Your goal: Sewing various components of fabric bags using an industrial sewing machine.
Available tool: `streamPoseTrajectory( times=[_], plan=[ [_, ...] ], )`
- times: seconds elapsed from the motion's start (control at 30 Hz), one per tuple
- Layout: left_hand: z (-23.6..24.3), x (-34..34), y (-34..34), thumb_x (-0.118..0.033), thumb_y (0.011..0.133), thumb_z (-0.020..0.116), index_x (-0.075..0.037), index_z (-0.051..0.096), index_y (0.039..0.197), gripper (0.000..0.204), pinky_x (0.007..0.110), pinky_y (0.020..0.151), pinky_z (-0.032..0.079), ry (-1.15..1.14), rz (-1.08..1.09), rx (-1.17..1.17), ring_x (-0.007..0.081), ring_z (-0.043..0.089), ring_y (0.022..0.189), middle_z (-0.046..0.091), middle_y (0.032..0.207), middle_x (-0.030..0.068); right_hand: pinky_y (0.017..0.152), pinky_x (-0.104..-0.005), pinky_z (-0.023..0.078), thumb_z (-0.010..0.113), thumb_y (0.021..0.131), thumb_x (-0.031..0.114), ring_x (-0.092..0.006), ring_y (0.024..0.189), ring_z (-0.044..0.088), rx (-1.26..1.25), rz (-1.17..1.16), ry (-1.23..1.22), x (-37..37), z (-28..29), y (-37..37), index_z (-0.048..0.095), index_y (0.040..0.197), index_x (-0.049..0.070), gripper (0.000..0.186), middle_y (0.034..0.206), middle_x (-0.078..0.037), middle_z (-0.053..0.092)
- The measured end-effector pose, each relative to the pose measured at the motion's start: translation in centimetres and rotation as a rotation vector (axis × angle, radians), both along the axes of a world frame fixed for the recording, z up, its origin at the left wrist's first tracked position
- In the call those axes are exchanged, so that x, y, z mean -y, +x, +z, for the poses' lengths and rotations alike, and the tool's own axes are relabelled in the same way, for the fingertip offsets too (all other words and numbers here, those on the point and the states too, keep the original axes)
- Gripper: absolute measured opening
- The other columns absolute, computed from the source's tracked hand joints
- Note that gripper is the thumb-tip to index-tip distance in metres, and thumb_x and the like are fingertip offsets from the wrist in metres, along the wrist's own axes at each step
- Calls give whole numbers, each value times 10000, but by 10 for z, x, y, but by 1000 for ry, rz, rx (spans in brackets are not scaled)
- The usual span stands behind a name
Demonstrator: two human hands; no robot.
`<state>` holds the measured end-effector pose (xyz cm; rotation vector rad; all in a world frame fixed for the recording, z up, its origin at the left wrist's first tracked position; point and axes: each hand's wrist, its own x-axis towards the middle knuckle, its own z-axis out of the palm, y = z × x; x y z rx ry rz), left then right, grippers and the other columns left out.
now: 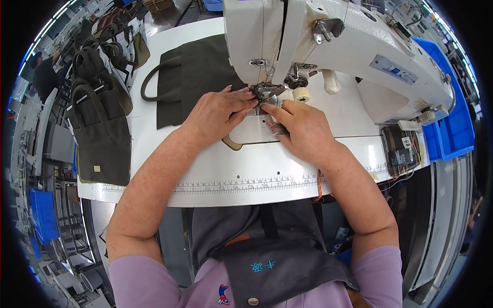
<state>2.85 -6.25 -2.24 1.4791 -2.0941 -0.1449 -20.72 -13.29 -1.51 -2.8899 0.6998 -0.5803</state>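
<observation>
A dark olive fabric panel [197, 64] with a loop handle [149, 84] lies on the white machine table, its right part running under the sewing machine head [267, 46]. My left hand [218, 113] rests at its edge, fingers together and pressed onto the cloth beside the presser foot [267, 92]. Below that hand a tan curved strip [232, 144] pokes out. Close to the needle area, my right hand [308, 126] is curled, index fingertip at the work. A small metal tool [280, 130], its kind unclear, shows within its grip. The fingertips partly hide the stitching spot.
More dark handled panels [100, 138] are heaped along the table's left edge. A printed ruler [246, 186] runs along the front. To the right stand a blue bin [452, 133] and a small dark control box [400, 149]. Orange thread [319, 187] hangs off the front edge.
</observation>
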Motion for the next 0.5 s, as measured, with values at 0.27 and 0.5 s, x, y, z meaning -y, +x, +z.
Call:
streamPoseTrajectory(
  times=[0.27, 0.5],
  plan=[
    [5, -17, -21, -126, 956, 649, -75, 727, 1237, 296, 436, 1123, 480, 30, 116, 124, 271, 645, 1240, 693, 1315, 96, 720, -401, 562, 759, 835, 202, -258, 890, 676, -48, -32, -22, 0, 2, 0, 671, 1289, 158, 465, 925, -61, 619],
    [7, -10, 3, -97, 946, 631, -68, 713, 1249, 315, 452, 1170, 429, -11, -63, 131, 270, 629, 1255, 685, 1328, 75, 724, -398, 566, 758, 848, 215, -255, 894, 679, -41, -20, -12, -1, 1, 2, 666, 1301, 167, 465, 939, -63, 620]
  ],
)
